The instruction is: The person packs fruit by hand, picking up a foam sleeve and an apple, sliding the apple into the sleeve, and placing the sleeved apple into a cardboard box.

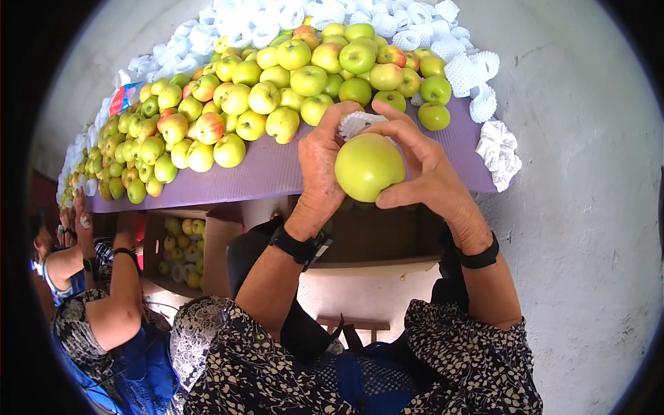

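Observation:
A yellow-green apple [369, 164] is held up in front of me, above the table's near edge. My right hand [436, 173] grips it from the right, with the thumb low on its side near the hollow. Just behind the apple, a white foam net sleeve [360, 123] shows between my hands. My left hand [320, 162] is closed at the sleeve's left side, its fingertips curled over it; the apple hides part of these fingers. A large pile of green and reddish apples [263, 98] lies on the purple-covered table [277, 164] beyond my hands.
White foam net sleeves [263, 24] heap along the table's far side. Crumpled white cloth or paper [498, 153] lies at the right corner. Below me is a cardboard box [387, 242]; another box [216, 252], holding apples, stands left. Co-workers [114, 311] sit at my left. A grey wall [581, 173] is right.

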The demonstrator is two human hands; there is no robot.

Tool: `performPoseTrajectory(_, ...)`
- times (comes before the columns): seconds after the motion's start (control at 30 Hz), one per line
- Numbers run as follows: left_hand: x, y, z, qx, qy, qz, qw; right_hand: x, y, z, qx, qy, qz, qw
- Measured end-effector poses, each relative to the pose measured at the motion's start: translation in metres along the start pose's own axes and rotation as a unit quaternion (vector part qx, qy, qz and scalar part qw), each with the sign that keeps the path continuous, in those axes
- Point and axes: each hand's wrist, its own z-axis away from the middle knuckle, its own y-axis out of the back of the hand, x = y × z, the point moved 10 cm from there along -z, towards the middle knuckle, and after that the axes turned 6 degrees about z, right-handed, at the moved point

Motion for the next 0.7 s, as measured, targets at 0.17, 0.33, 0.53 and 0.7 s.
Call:
performPoseTrajectory(0.17,0.001,0.003,0.000,0.006,0.005,-0.088,0.996,0.017,0.003,-0.001,-0.037,-0.046,-0.065,0.996)
performPoseTrajectory(0.33,0.011,-0.004,-0.002,-0.028,-0.096,-0.156,0.983,0.026,0.004,0.001,-0.022,-0.092,-0.179,0.979)
performPoseTrajectory(0.53,-0.006,-0.004,0.000,-0.050,0.018,-0.167,0.984,0.036,0.013,0.004,0.037,-0.134,-0.179,0.974)
performPoseTrajectory(0.7,-0.005,-0.004,0.002,-0.027,0.034,-0.182,0.982,0.041,0.020,0.000,0.065,-0.122,-0.165,0.977)
